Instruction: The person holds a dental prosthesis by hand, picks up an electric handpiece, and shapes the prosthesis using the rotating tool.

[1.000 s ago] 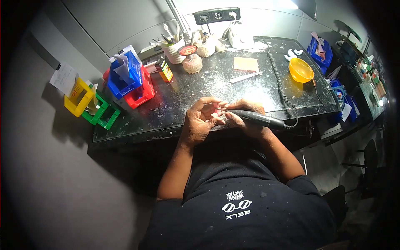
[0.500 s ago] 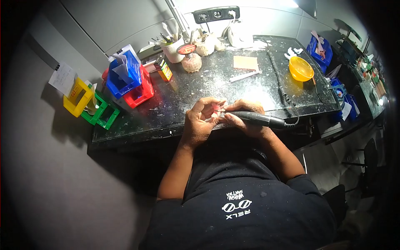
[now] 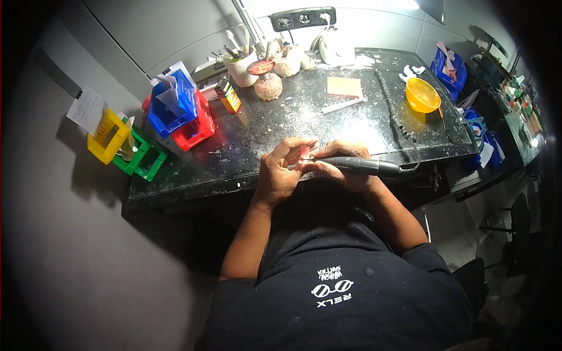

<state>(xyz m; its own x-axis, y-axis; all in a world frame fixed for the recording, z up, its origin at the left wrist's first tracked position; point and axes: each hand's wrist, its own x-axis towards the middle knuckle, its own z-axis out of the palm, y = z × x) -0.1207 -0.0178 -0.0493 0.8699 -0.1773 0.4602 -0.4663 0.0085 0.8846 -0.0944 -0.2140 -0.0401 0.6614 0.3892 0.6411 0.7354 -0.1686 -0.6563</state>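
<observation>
My left hand (image 3: 280, 171) is closed around a small pink piece (image 3: 305, 152) that looks like part of a denture; the fingers cover most of it. A black rotary handpiece (image 3: 357, 165) lies in my right hand (image 3: 348, 151), with the thumb below and the fingers over its front part. Its tip points left and meets the pink piece, though the exact contact is too small to make out. Both hands are close together above the front edge of the black workbench (image 3: 216, 169). From the handpiece's rear end a coiled cord (image 3: 400, 137) runs up across the bench.
Stacked blue (image 3: 186, 96) and red bins (image 3: 196, 130) stand left, near yellow (image 3: 104, 142) and green bins (image 3: 149, 164). Tool pots (image 3: 242, 71) and a red-topped jar (image 3: 268, 88) are at the back. A yellow bowl (image 3: 422, 96) sits right, and an orange sheet (image 3: 344, 86) lies mid-bench.
The pink piece has turned slightly between my left fingers, and the handpiece tip has shifted a little against it. Both hands keep their grip in nearly the same place.
</observation>
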